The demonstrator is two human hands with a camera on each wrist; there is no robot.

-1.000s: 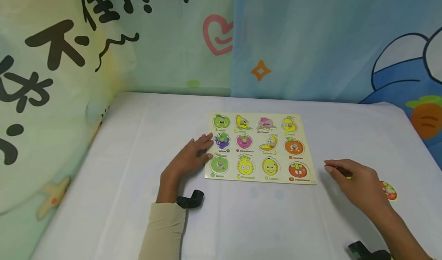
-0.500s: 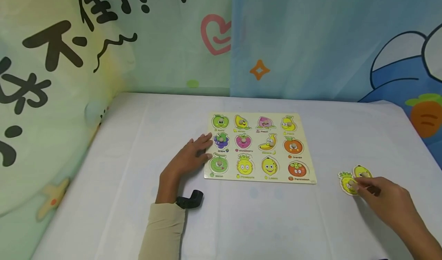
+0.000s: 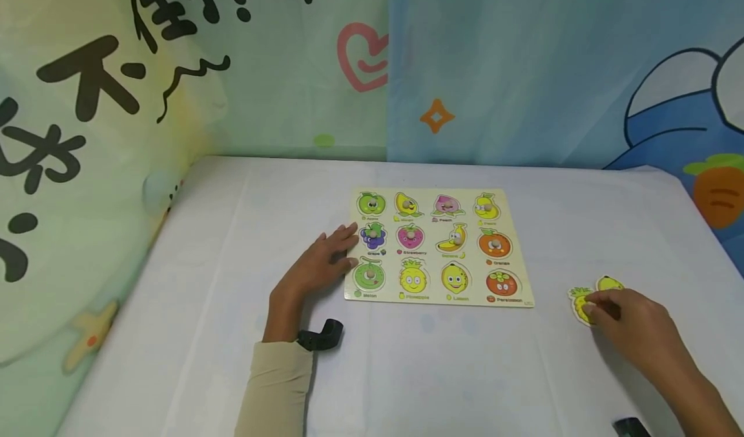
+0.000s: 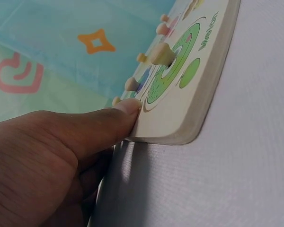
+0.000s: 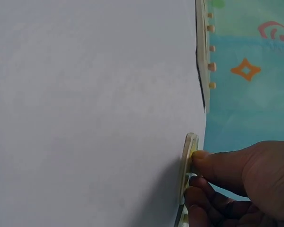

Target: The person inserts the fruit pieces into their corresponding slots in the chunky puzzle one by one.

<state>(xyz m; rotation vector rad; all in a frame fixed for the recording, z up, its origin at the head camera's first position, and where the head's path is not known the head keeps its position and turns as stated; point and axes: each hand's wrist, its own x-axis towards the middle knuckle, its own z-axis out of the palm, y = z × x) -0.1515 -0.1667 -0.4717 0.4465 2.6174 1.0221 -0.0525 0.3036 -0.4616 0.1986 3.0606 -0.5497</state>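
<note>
A cream fruit puzzle board (image 3: 526,298) lies on the white table. My left hand (image 3: 320,266) rests at its left edge, fingers extended, with the thumb (image 4: 128,108) on the corner beside the knobbed melon piece (image 4: 180,61) in the left wrist view. To the right of the board, my right hand (image 3: 642,330) pinches a pineapple puzzle piece (image 3: 579,298) between thumb and fingers; its edge (image 5: 187,151) shows in the right wrist view. Just behind it a yellow lemon piece (image 3: 608,283) is partly covered by the hand.
Knobbed fruit pieces such as the orange (image 3: 495,244) and the apple (image 3: 371,203) sit in the board. The pineapple place (image 3: 413,279) and persimmon place (image 3: 502,284) show flat pictures. A printed cloth wall (image 3: 523,69) stands behind the white tabletop (image 3: 442,372).
My right hand has moved away from the board, right and slightly down, onto the pineapple piece. The red persimmon piece seen beside it earlier is now out of sight. My left hand stays put.
</note>
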